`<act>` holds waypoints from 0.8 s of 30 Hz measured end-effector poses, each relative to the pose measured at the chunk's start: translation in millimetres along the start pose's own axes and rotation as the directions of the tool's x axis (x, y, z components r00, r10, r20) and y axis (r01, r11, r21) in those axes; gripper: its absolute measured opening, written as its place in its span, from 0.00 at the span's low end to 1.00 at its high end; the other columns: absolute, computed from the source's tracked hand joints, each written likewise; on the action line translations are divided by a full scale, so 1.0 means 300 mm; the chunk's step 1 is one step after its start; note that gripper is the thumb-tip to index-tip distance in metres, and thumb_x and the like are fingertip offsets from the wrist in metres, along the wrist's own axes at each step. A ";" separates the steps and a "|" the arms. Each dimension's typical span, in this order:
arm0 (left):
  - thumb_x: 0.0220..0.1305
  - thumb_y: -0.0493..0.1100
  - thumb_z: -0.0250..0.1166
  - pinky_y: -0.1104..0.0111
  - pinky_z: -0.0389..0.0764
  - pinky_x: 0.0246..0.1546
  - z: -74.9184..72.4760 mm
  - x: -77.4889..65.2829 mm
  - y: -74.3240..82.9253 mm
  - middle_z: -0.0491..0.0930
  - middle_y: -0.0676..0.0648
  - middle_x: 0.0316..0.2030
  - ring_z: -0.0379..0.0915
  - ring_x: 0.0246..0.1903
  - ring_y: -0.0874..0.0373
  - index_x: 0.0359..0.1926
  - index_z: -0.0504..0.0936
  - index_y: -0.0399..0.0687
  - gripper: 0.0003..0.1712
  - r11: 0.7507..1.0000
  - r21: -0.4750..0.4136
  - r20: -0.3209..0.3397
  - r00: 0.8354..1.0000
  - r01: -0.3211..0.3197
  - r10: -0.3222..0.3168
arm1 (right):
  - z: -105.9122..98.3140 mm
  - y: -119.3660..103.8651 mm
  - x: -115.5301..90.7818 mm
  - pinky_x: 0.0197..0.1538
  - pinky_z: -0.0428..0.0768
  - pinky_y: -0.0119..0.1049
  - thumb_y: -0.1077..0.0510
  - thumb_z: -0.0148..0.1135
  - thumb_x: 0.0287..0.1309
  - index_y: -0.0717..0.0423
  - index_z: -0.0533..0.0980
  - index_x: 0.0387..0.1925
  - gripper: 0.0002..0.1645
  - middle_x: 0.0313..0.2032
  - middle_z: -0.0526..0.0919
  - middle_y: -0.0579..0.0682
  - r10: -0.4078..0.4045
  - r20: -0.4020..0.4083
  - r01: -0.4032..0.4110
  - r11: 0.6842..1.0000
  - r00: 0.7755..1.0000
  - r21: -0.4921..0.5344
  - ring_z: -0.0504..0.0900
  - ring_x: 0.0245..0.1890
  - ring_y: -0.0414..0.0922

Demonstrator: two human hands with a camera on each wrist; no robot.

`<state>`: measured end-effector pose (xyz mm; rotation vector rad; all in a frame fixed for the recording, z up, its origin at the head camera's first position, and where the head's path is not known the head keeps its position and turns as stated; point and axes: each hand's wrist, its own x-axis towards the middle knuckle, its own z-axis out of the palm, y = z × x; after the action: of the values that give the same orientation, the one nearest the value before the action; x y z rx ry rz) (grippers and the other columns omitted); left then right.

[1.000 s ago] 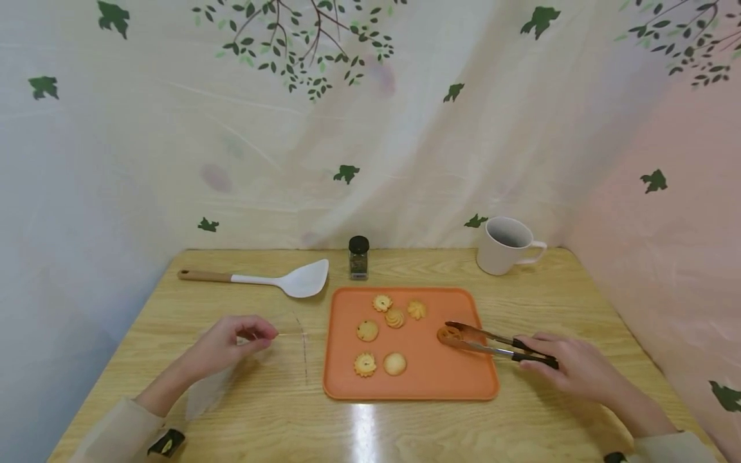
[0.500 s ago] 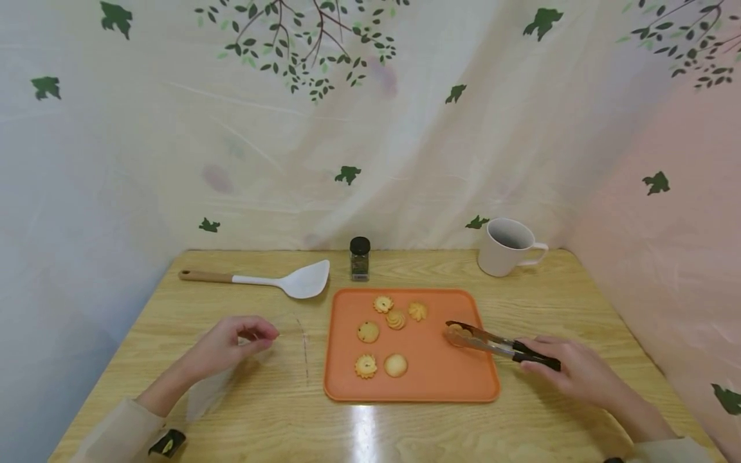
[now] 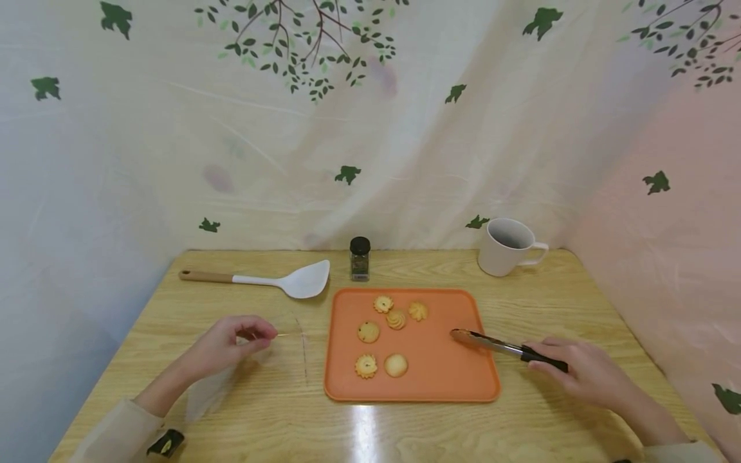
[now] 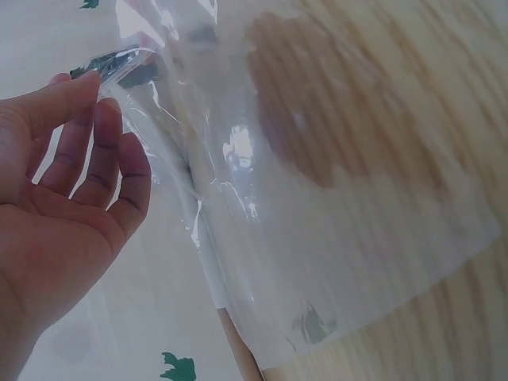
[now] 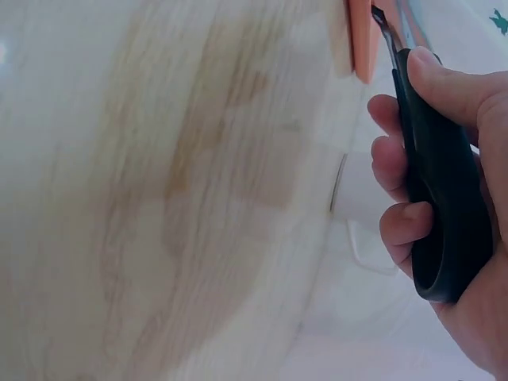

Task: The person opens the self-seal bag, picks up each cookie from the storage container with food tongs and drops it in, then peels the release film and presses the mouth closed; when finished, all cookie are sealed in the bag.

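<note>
My left hand (image 3: 234, 344) pinches the edge of a clear plastic bag (image 4: 365, 246) between thumb and fingertips; the bag lies along the wooden table, left of the tray. My right hand (image 3: 587, 373) grips the black handles of metal tongs (image 3: 498, 344), also plain in the right wrist view. The tongs reach over the right side of an orange tray (image 3: 434, 382), their arms close together and turned on edge. Whether a cookie sits between the tips is hidden. Several cookies lie on the tray, among them a swirled cookie (image 3: 396, 319) and a smooth round cookie (image 3: 396, 365).
Behind the bag lies a white spatula (image 3: 305, 280) with a wooden handle. A black-capped spice jar (image 3: 359, 260) stands behind the tray, and a white mug (image 3: 505, 249) at the back right. Patterned cloth (image 3: 370, 128) hangs around the table.
The tongs have drawn together and turned on edge, shifting slightly right. The brown twisted cookie seen between their tips earlier is no longer visible. My left hand has stayed in place.
</note>
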<state>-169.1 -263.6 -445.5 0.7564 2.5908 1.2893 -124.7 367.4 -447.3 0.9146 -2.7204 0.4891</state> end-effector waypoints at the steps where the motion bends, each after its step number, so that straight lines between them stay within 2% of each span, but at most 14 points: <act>1: 0.68 0.35 0.68 0.67 0.82 0.41 0.000 0.000 0.000 0.86 0.45 0.41 0.79 0.39 0.61 0.45 0.86 0.41 0.06 1.000 0.000 -0.001 1.000 -0.001 0.001 | 0.001 0.001 -0.001 0.22 0.65 0.25 0.58 0.77 0.54 0.53 0.85 0.53 0.23 0.36 0.84 0.34 -0.010 -0.007 0.010 1.000 1.000 0.015 0.63 0.21 0.25; 5: 0.68 0.35 0.68 0.68 0.82 0.41 0.001 0.000 0.001 0.86 0.45 0.41 0.80 0.39 0.61 0.45 0.86 0.40 0.06 1.000 -0.003 0.001 1.000 -0.017 0.017 | -0.001 -0.001 0.001 0.21 0.62 0.23 0.61 0.77 0.52 0.53 0.85 0.53 0.24 0.35 0.82 0.32 -0.036 -0.043 0.037 0.999 0.998 0.030 0.61 0.20 0.24; 12: 0.68 0.35 0.67 0.67 0.82 0.40 0.001 0.007 0.002 0.86 0.44 0.42 0.80 0.38 0.60 0.45 0.85 0.40 0.06 0.998 -0.017 0.001 0.998 -0.061 0.061 | -0.017 -0.046 0.053 0.22 0.64 0.23 0.60 0.76 0.54 0.50 0.85 0.54 0.23 0.35 0.84 0.33 -0.054 -0.041 0.055 0.998 0.998 0.030 0.63 0.21 0.24; 18: 0.68 0.35 0.68 0.67 0.83 0.40 -0.003 0.014 0.014 0.86 0.44 0.42 0.80 0.39 0.60 0.46 0.86 0.41 0.07 0.998 -0.017 0.011 0.998 -0.056 0.056 | -0.005 -0.122 0.155 0.22 0.61 0.17 0.61 0.76 0.54 0.50 0.85 0.53 0.23 0.29 0.78 0.28 -0.165 -0.053 0.169 0.982 0.985 0.085 0.61 0.19 0.23; 22: 0.68 0.34 0.68 0.66 0.83 0.41 0.000 0.018 0.027 0.86 0.43 0.42 0.80 0.39 0.60 0.46 0.85 0.40 0.07 0.998 -0.016 0.019 0.998 -0.060 0.060 | 0.028 -0.190 0.241 0.25 0.69 0.20 0.58 0.73 0.59 0.53 0.85 0.53 0.20 0.37 0.87 0.39 -0.219 -0.036 0.221 0.968 0.975 0.118 0.74 0.24 0.26; 24: 0.68 0.34 0.68 0.66 0.83 0.40 0.002 0.021 0.034 0.86 0.42 0.42 0.80 0.39 0.60 0.45 0.85 0.40 0.07 0.998 -0.019 0.019 0.998 -0.064 0.064 | 0.052 -0.222 0.288 0.25 0.71 0.22 0.57 0.71 0.62 0.54 0.85 0.54 0.18 0.39 0.88 0.42 -0.245 -0.016 0.244 0.960 0.969 0.138 0.75 0.25 0.27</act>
<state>-170.5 -254.9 -437.4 0.8508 2.5556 1.3143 -152.6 264.7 -418.5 1.2669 -2.5499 0.6324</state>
